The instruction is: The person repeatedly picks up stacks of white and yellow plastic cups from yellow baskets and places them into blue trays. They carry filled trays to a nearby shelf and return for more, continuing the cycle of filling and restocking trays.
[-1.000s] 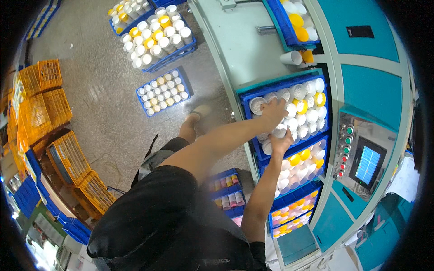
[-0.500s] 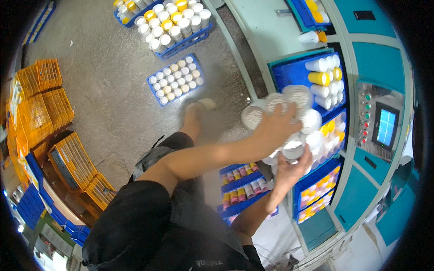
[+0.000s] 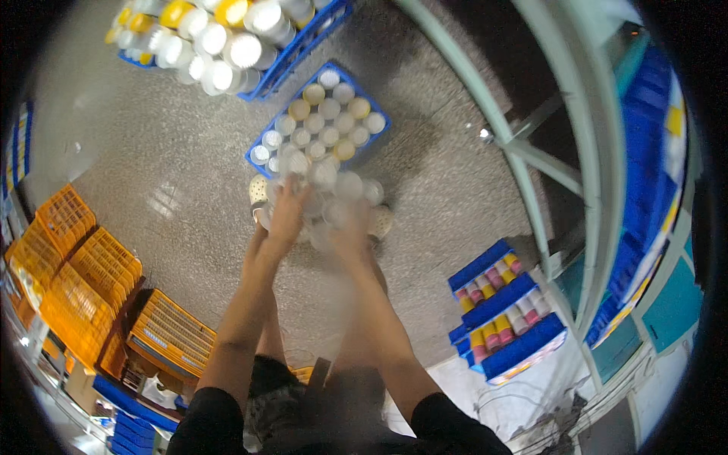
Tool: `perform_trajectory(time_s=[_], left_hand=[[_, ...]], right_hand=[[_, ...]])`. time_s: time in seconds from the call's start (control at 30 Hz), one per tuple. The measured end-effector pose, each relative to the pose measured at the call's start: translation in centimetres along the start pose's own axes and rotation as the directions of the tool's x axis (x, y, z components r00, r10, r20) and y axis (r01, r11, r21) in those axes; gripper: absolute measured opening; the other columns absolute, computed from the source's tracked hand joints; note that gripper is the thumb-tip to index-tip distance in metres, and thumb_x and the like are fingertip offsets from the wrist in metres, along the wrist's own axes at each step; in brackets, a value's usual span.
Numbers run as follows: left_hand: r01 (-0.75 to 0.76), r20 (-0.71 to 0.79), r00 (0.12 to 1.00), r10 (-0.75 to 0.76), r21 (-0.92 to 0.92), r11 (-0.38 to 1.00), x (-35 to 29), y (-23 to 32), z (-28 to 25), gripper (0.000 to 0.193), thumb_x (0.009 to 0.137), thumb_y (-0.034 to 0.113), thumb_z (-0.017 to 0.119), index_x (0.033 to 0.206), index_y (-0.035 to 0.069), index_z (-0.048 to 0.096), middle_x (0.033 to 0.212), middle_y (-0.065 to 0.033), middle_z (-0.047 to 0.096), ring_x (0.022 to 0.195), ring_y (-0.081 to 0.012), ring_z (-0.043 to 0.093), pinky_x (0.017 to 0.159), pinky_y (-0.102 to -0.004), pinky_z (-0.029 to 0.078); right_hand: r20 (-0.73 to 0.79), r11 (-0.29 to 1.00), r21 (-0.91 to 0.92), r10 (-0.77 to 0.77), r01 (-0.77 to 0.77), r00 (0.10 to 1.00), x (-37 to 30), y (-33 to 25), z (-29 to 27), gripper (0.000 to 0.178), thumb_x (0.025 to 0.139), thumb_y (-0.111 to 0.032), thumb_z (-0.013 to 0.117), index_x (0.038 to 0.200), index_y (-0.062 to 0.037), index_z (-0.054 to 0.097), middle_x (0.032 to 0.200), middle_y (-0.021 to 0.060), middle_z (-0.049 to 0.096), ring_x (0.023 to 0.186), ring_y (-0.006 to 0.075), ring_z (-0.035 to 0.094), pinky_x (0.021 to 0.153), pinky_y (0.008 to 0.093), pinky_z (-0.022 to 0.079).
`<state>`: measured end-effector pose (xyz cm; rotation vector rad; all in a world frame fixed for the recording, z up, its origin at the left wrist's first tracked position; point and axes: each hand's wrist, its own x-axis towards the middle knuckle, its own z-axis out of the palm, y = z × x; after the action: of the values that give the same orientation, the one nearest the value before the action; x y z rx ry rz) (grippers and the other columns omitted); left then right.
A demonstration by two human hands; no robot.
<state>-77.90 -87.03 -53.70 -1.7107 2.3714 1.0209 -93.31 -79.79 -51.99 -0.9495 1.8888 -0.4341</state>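
Observation:
A bunch of white round-ended cylinders (image 3: 349,186), blurred by motion, is squeezed between my two hands in front of my legs. My left hand (image 3: 288,216) presses the bunch from the left, fingers curved along its side. On the other side my right hand (image 3: 353,235) grips it, its fingers smeared. Just beyond lies a blue tray (image 3: 364,92) on the floor, filled with rows of similar white and yellowish cylinders standing on end. The bunch overlaps the tray's near edge in the view; whether they touch I cannot tell.
A larger blue crate (image 3: 303,49) of white and yellow cylinders stands at the far left. Orange baskets (image 3: 98,265) are stacked at left. Blue trays (image 3: 512,303) with pink, yellow and white cylinders sit at right, beside a pale machine frame (image 3: 523,178). My light shoes (image 3: 258,189) flank the bunch.
The bunch of white cylinders has moved with both hands from the machine's trays at right to the middle, near the floor tray. The view has turned left and down.

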Motion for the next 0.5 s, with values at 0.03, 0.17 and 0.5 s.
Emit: perform_trajectory(time_s=[0.03,0.17,0.5], left_hand=[[0.0,0.015,1.0,0.0,0.001,1.0,1.1,-3.8,1.3,0.062,0.069,-0.016,0.054,0.121,0.015,0.062,0.136,-0.019,0.043,0.115,-0.0443,0.048,0.095,-0.0494,0.047],[-0.066,-0.011,0.998,0.066,0.002,0.998,5.6,-13.9,4.4,0.061,0.071,-0.014,0.053,0.123,0.016,0.06,0.138,-0.0153,0.042,0.114,-0.0422,0.049,0.093,-0.0486,0.049],[-0.179,0.027,0.984,0.177,0.083,0.98,10.1,-17.6,4.9,0.062,0.077,-0.007,0.055,0.132,0.022,0.054,0.138,-0.014,0.042,0.106,-0.0402,0.05,0.091,-0.0462,0.049]], right_hand=[[-0.01,0.999,-0.028,0.031,-0.032,0.999,1.9,0.2,3.4,0.082,0.068,0.007,0.078,0.139,-0.0119,0.041,0.15,0.0231,0.025,0.134,0.0442,0.036,0.105,0.0464,0.041],[-0.096,0.993,0.06,0.103,-0.098,0.99,6.8,0.6,14.0,0.085,0.067,0.011,0.077,0.14,-0.0127,0.041,0.15,0.0223,0.02,0.133,0.0446,0.036,0.105,0.046,0.041],[-0.367,0.983,-0.066,0.134,-0.169,0.92,9.3,2.4,19.9,0.09,0.071,0.011,0.074,0.147,-0.0138,0.035,0.152,0.0227,0.017,0.129,0.0401,0.041,0.103,0.0428,0.041]])
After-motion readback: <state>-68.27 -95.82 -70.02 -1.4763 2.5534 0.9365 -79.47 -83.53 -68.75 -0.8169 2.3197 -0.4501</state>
